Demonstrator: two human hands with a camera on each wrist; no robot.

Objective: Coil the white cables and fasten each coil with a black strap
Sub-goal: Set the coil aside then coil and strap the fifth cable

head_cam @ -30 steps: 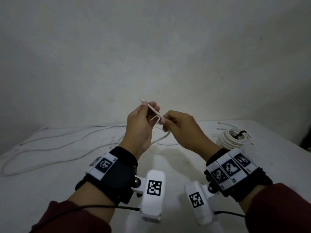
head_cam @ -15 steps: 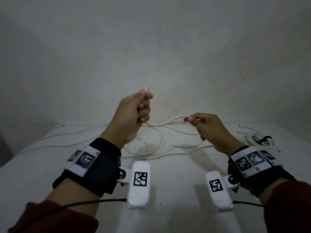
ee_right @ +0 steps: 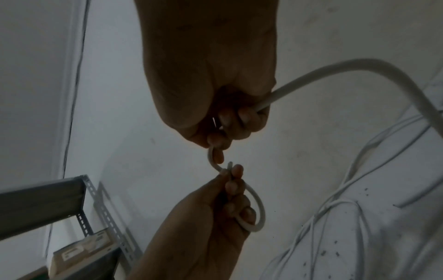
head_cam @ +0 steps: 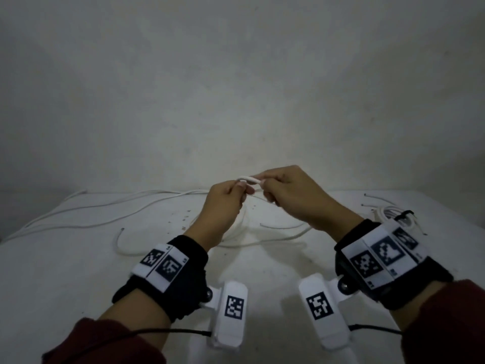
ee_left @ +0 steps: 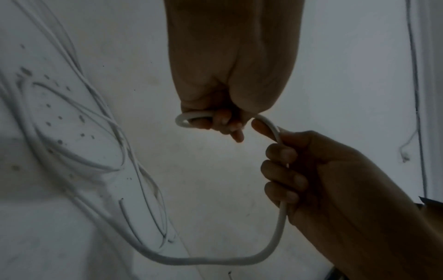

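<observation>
Both hands are raised above the white table (head_cam: 65,271), close together. My left hand (head_cam: 241,187) grips a small loop of white cable (head_cam: 248,179), seen round its fingers (ee_left: 210,121) in the left wrist view. My right hand (head_cam: 267,190) holds the same cable just beside it, fingers (ee_left: 282,170) curled round the strand. From there the cable (ee_left: 263,259) hangs in a long curve down to the table. A finished white coil (head_cam: 385,214) with a black strap (head_cam: 405,214) lies at the far right.
Several loose white cables (head_cam: 105,211) trail across the left and middle of the table, one free end (head_cam: 122,229) near the front. A grey metal shelf (ee_right: 84,199) with a box stands beyond the table. A plain wall rises behind.
The hands were apart with the cable stretched between them; they have now come together and dropped a little, and a small loop sits in my left hand.
</observation>
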